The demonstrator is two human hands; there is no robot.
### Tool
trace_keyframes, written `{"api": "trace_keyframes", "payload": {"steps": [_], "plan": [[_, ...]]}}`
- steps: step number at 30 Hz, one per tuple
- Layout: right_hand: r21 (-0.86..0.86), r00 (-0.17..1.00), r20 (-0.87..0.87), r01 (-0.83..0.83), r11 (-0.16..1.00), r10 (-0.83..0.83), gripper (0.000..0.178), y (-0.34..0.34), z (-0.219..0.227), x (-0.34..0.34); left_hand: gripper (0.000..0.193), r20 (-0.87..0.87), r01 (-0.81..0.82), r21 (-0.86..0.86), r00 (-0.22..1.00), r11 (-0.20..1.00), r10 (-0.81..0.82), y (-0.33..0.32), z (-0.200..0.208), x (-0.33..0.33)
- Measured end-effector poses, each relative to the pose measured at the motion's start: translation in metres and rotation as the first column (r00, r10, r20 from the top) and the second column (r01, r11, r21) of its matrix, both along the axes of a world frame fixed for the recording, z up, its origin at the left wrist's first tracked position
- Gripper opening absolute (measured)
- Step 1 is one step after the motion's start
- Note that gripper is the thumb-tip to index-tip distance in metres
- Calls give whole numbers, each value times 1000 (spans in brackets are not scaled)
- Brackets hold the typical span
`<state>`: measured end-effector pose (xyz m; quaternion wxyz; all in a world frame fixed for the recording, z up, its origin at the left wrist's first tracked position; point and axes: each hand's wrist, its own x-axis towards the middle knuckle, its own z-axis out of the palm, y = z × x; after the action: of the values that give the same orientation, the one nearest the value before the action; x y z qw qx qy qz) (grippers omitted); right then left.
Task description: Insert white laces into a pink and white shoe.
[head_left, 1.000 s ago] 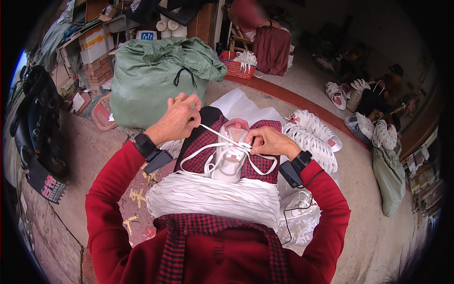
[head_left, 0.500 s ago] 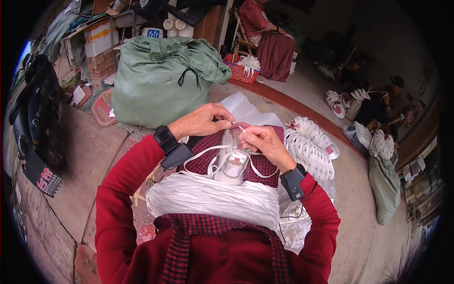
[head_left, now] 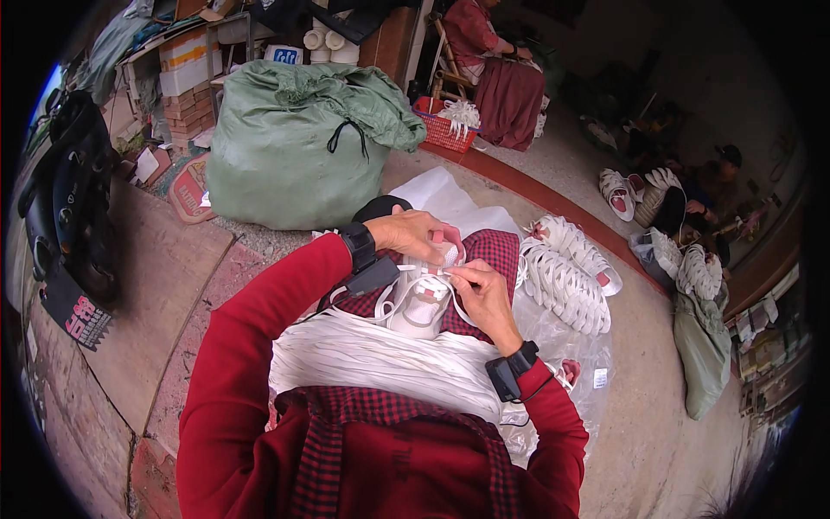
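A white sneaker (head_left: pixel 415 318) with a pink lining rests on my lap over a red-and-black checked apron (head_left: pixel 493 251), toe toward me. My left hand (head_left: pixel 408 233) is closed on the far upper part of the sneaker, near its tongue; its fingertips are partly hidden. At the sneaker's right eyelets, my right hand (head_left: pixel 484 297) pinches a white shoelace (head_left: pixel 386 303), which also loops out loosely on the left side. A thick bundle of white laces (head_left: pixel 372 359) lies across my lap, nearer to me than the toe.
Several white sneakers (head_left: pixel 566 277) are stacked on clear plastic (head_left: pixel 596 346) at my right. A bulging green sack (head_left: pixel 298 156) stands ahead left. Beyond are a red basket (head_left: pixel 445 130) of white laces and a seated person (head_left: pixel 484 52). Another green sack (head_left: pixel 702 346) stands far right.
My left hand has come down onto the sneaker's upper part. My right hand has moved slightly right and down, from holding the lace tip above the sneaker to the eyelets.
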<state>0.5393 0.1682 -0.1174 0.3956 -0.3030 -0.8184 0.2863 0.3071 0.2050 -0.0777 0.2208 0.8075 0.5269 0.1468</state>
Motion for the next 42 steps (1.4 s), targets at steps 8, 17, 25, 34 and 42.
{"api": "trace_keyframes", "payload": {"steps": [8, 17, 25, 34, 42], "plan": [[-48, 993, -41, 111, 993, -113, 12, -1, -10, -11, 32, 510, 142, -326, 859, 935, 47, 6, -9, -6], [-114, 984, 8, 178, 977, -179, 15, -2, -1, -19, 24, 567, 146, -405, 814, 903, 123, 5, -17, -5], [-459, 989, -127, -124, 880, 73, 12, 14, 2, -15, 32, 482, 72, -330, 870, 941, 103, 0, -11, 3], [-181, 990, 66, 134, 974, -123, 18, 7, 8, -32, 38, 479, 100, -338, 874, 936, 80, -3, -10, 1], [-333, 996, 33, 93, 938, -88, 42, 14, 28, -31, 45, 475, 98, -321, 877, 942, 71, -2, -13, 1]]}}
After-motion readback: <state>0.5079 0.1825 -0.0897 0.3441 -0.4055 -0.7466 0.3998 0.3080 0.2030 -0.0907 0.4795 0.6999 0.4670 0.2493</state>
